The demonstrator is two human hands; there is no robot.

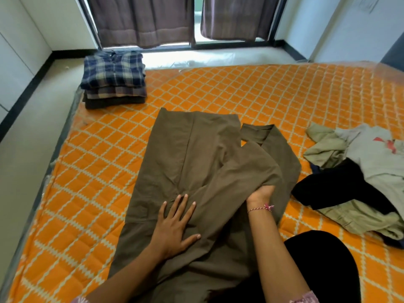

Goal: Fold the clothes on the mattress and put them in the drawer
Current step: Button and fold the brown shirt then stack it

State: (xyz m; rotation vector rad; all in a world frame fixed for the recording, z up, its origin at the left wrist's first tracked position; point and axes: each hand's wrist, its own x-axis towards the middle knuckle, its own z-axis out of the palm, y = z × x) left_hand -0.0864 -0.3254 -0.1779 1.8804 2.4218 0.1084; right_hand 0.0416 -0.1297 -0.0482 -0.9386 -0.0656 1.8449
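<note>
We see a pair of olive-brown trousers (192, 162) spread on the orange quilted mattress (273, 92), filling the centre of the frame. Their long axis runs from the bottom centre, near us, up toward the middle of the frame, leaning slightly to the right; the leg cuffs point away from us, toward the window, and the wider part lies close to the bottom edge. One leg lies flat on the left, its hem square just above mid-frame; the other leg is bunched and lifted on the right. Our left hand (175, 228) rests flat on the fabric in the lower centre, fingers straight and spread, pressing the cloth down. Our right hand (260, 193), with a red-and-white thread bracelet (262, 208) at the wrist, reaches under a raised fold just right of centre; its fingers are hidden by the cloth, so we cannot tell how they close, though the fold drapes over them. In the upper left of the frame, a stack of folded clothes (113, 84) sits on the mattress corner, a blue plaid shirt (113, 71) on top. At the right edge lies a loose heap of unfolded clothes (358, 176), beige, grey and black. Brown curtains (140, 20) hang across the top.
</note>
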